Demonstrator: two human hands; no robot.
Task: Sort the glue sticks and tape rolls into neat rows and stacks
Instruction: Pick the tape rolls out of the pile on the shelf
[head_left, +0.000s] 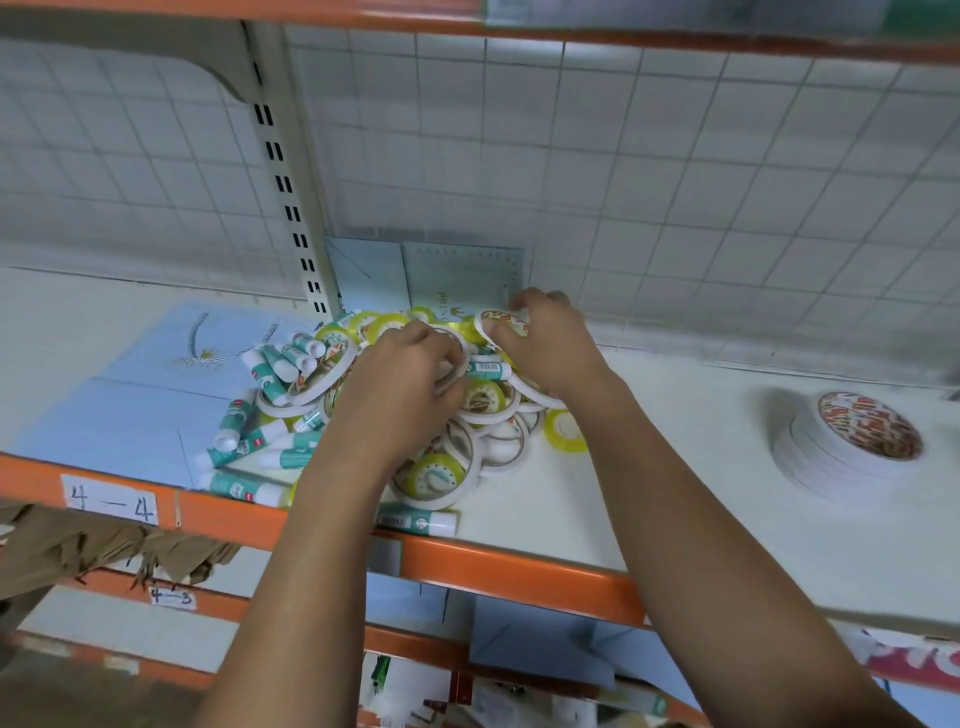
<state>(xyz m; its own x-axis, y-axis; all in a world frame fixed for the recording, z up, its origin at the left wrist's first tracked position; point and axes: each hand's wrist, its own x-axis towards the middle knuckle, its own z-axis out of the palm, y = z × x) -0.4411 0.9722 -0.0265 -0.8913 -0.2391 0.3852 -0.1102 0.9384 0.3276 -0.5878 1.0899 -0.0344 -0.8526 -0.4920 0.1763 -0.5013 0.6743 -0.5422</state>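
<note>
Heaped near the front edge of the shelf (649, 467): teal-and-white glue sticks (244, 415), lying mostly on the left, mixed with flat white-rimmed and yellow tape rolls (483, 452). Well apart on the right, a neat stack (847, 452) of white rolls, patterned label on top.

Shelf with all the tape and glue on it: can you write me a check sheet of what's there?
Surface: white shelf with an orange front edge.
Job's things: glue sticks and tape rolls mixed in one pile; a neat stack of rolls stands apart on the right.
Clutter: flat blue paper bags left of the pile; upright bags at the back.
Fingers: left hand curled round a white roll in the pile; right hand pinches a patterned roll.
Cables: nothing seen.
Surroundings: wire grid behind; label "4-4" on the edge; lower shelves below.
</note>
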